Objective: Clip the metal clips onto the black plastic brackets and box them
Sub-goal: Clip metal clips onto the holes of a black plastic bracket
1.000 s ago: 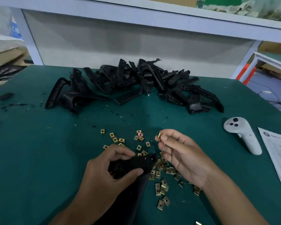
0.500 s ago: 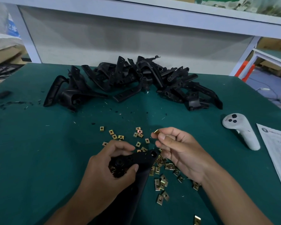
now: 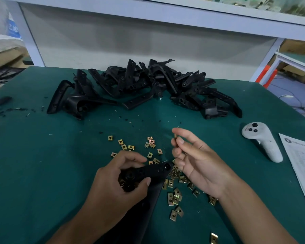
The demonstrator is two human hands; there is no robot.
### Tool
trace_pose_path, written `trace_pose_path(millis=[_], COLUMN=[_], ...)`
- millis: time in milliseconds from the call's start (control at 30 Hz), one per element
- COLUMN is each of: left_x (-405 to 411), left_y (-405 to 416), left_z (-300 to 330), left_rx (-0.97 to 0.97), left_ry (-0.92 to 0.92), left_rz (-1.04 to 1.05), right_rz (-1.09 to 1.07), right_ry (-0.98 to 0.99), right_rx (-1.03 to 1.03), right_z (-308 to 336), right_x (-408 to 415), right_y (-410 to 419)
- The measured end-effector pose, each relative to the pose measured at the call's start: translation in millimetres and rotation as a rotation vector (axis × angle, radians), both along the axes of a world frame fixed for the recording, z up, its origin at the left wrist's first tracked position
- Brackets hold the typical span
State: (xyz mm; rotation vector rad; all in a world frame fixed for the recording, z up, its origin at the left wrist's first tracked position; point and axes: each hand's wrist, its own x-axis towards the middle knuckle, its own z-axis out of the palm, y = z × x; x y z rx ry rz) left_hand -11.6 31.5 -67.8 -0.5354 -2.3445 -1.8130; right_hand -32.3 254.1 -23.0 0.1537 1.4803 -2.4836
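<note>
My left hand (image 3: 116, 187) grips a black plastic bracket (image 3: 151, 170) low over the green table, its tip pointing right. My right hand (image 3: 195, 159) pinches one small brass-coloured metal clip (image 3: 175, 136) between thumb and forefinger, just above and to the right of the bracket's tip. Several loose metal clips (image 3: 174, 196) lie scattered on the table around and under both hands. A heap of black plastic brackets (image 3: 144, 87) lies across the far middle of the table.
A white hand controller (image 3: 261, 141) lies at the right, beside a printed paper sheet (image 3: 301, 164) at the table's right edge. Black plastic crumbs (image 3: 12, 110) speckle the far left. A white frame and panel (image 3: 148, 36) rise behind the table.
My right hand has lifted slightly with the clip and turned it upright between the fingertips. My left hand keeps its hold on the bracket, almost in the same place.
</note>
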Motion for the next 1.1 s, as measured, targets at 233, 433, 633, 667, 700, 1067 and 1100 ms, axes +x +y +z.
trace_pose_path(millis=[233,433,633,667,700,1067,1100], left_x=[0.1,1.7,1.6,1.7,2.1,2.0,1.7], left_y=[0.5,1.5,3.6,4.4,4.9,4.7,4.5], left_z=[0.2,9.6,13.0,12.2,11.5,11.4,11.1], left_rx=[0.043,0.18,0.286,0.276,0.25,0.207,0.204], left_ry=[-0.033,-0.146,-0.252,-0.257,-0.251,-0.126,-0.128], left_rz=[-0.018,-0.099,-0.197,-0.205,-0.206,-0.127,-0.114], right_rz=[-0.096,-0.106,-0.03,-0.005,0.024,0.227,0.227], right_ry=[-0.098,-0.115,-0.002,0.026,0.057,0.272,0.274], right_rx=[0.057,0.047,0.138,0.17,0.221,0.582,0.58], right_z=[-4.7,-5.8,-0.5,0.9,2.4,8.1,8.8], right_x=[-2.2,-4.0,0.8,2.5,4.6,21.1,21.1], right_y=[-1.2,0.9,1.6,0.9,0.1,-14.9,-14.9])
